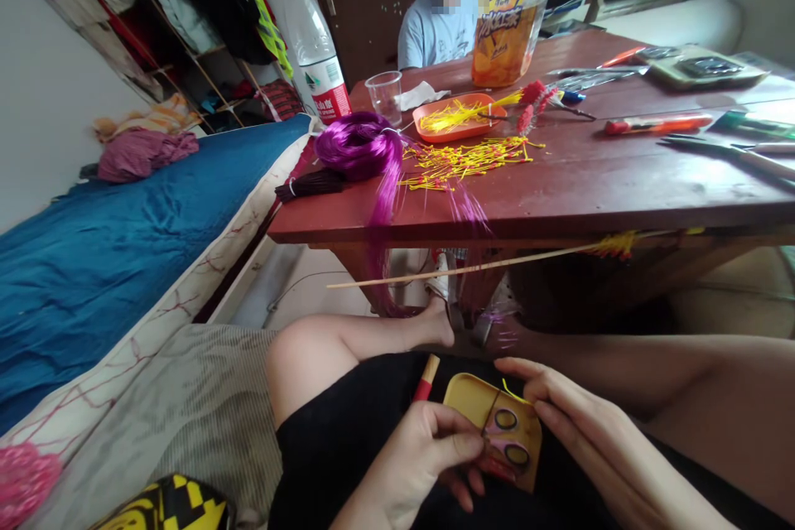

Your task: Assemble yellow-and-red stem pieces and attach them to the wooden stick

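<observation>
My left hand is closed, thumb and forefinger pinched together beside a yellow tray on my lap. A thin dark line runs up from the pinch, but what the fingers hold is too small to make out. Small scissors with pink-and-black handle loops lie in the tray. At the tray's right edge my right hand has its fingers drawn together on a thin yellow strand, whose end sticks out to the left. A red stick with a wooden end lies left of the tray.
On the red table lie purple thread, yellow red-tipped stems, an orange dish and pliers. Bottles stand behind. A wooden skewer juts along the table's front edge. A person sits opposite.
</observation>
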`<state>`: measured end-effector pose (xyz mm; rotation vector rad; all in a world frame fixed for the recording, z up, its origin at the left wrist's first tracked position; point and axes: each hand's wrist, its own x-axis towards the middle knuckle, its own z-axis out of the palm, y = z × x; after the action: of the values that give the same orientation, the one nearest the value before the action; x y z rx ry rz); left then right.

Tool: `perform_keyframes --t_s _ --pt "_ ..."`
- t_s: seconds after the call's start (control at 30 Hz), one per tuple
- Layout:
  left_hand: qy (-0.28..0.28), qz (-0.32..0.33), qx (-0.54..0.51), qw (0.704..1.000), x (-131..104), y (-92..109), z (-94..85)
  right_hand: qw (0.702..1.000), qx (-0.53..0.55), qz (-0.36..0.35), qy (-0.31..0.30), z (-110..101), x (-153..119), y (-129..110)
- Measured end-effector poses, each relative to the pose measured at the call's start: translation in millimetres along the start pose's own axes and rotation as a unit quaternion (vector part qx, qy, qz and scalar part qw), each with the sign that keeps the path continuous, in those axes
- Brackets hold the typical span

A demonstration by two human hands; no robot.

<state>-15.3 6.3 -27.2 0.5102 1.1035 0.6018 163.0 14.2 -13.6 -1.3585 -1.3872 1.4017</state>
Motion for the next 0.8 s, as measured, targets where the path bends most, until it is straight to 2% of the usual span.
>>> perform_keyframes --t_s 0.1,0.17,0.3,0.37,0.57,0.8 --pt "0.01 -0.002 -0.008 1.0 1 2 0.2 0.997 -0.058 -0.043 0.026 -3 -2 -3" --pt "0.01 -0.008 -0.022 1.0 1 4 -0.2 0.993 -0.089 -0.07 0.017 -7 -5 -8" --pt "-0.008 -0.035 -0.035 0.999 2 9 -1.2 0.984 -0.109 -0.096 -0.106 -12 -10 -16" --pt "-0.02 -0.052 -0.029 0.998 3 11 -1.0 0.978 -0.121 -0.089 -0.146 -11 -9 -17" --pt "-0.038 -0.081 0.001 0.996 2 10 0.1 0.959 -0.189 -0.052 -0.207 -2 2 -18" --pt "-0.062 -0.07 -0.001 0.996 0 7 1.2 0.935 -0.283 -0.041 -0.208 2 8 -17"
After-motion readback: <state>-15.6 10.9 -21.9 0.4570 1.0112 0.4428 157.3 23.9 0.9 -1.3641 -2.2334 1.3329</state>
